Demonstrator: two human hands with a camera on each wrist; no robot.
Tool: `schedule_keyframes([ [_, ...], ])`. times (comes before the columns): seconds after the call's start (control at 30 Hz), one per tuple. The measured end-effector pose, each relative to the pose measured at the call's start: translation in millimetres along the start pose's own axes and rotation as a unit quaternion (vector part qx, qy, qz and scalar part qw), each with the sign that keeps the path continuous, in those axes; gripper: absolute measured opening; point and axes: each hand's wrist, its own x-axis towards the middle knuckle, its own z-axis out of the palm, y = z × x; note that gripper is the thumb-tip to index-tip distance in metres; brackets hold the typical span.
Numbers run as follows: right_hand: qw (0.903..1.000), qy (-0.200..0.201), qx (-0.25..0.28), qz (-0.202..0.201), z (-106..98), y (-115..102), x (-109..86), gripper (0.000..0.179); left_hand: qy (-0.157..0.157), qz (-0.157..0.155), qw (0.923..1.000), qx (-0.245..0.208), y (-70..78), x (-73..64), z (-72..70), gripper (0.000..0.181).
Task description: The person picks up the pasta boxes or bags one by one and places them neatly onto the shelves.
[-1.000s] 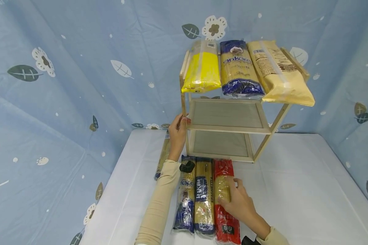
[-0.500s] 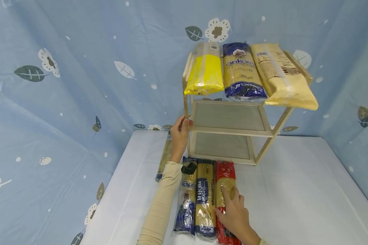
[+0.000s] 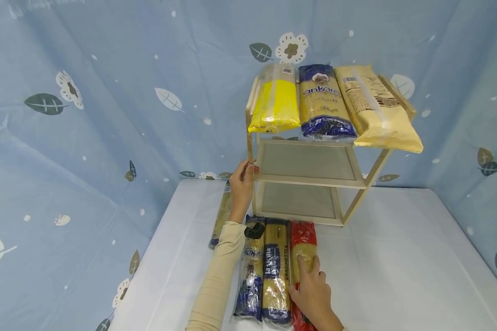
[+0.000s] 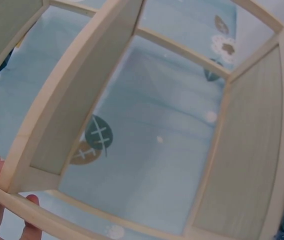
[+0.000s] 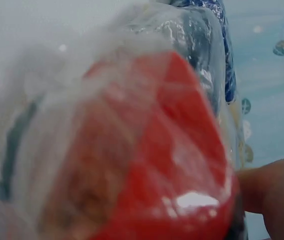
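In the head view my left hand (image 3: pixel 242 188) grips the left front post of a wooden shelf rack (image 3: pixel 310 182), near the middle shelf. The left wrist view shows my fingertips (image 4: pixel 31 199) curled round that post. My right hand (image 3: pixel 314 292) holds a red spaghetti pack (image 3: pixel 303 233) by its near half, thumb at its left edge and fingers over its top and right side. In the right wrist view the pack's red end (image 5: pixel 182 165) fills the middle, blurred. Left of it lie a La Sicilia spaghetti pack (image 3: pixel 275 266) and a blue Ankara pasta pack (image 3: pixel 251 280).
The rack's top shelf carries a yellow pack (image 3: pixel 276 103), an Ankara pack (image 3: pixel 325 103) and a beige pack (image 3: pixel 378 108). Another pasta pack (image 3: pixel 220 216) lies left of the rack, partly behind my left arm. A patterned blue curtain (image 3: pixel 107 138) encloses the white tabletop (image 3: pixel 389 276).
My right hand has shifted left and slightly down over the red spaghetti pack, its thumb now at the left edge. My left hand keeps its grip on the post. The head view has shifted slightly.
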Motion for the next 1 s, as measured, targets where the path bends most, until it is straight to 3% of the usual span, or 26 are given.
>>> schedule_keyframes([
  [0.47,0.9989,0.028,0.033,0.016,-3,8,2.5,0.071,0.0,0.018,0.9997,-0.015,-5.8,-0.1,2.2,0.024],
  [0.77,0.9995,-0.019,0.015,0.018,-6,5,-0.3,0.078,-0.002,0.019,0.9996,-0.02,-5.4,2.7,3.5,0.024],
  [1.0,0.995,0.039,0.092,0.002,-14,10,-0.2,0.067,0.003,0.015,0.9995,-0.026,-7.8,1.4,3.5,0.024],
])
